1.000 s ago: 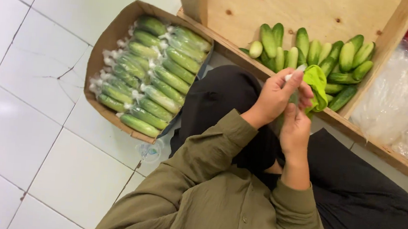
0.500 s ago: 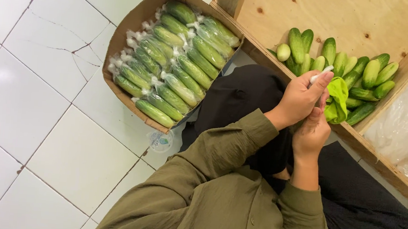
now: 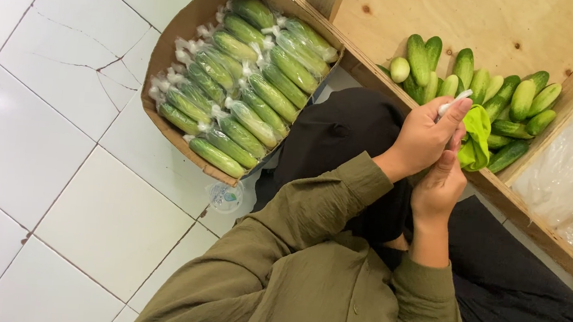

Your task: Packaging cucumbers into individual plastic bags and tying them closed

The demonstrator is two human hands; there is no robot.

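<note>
The person sits on the white tiled floor [image 3: 37, 128], and both hands meet a little right of the middle of the frame. The left hand [image 3: 424, 138] is closed around the upper end of a cucumber wrapped in thin clear plastic [image 3: 456, 103]; only the twisted white tip of the wrap shows above the thumb and first finger, and the rest is hidden inside the hands. The right hand [image 3: 438, 183] lies just below, its fingers curled up against the same thing, so I judge that it grips the lower part. Behind the fingers there is a bright green soft cloth or bag [image 3: 475, 138]; I cannot tell which hand holds it.

The step in hand seems to be the closing of the wrap at the end of one cucumber. The next move would call for a firm twist of the plastic tip while the other hand keeps the cucumber from turning.

As far as it shows, the long axis of the wrapped cucumber runs from lower left to upper right, and the twisted tip points toward the upper right, to the heap of loose green cucumbers [image 3: 476, 87] in the shallow plywood crate [image 3: 501, 28]. In the upper middle-left stands a brown cardboard box [image 3: 172, 50] filled with rows of wrapped cucumbers [image 3: 251, 90].
</note>
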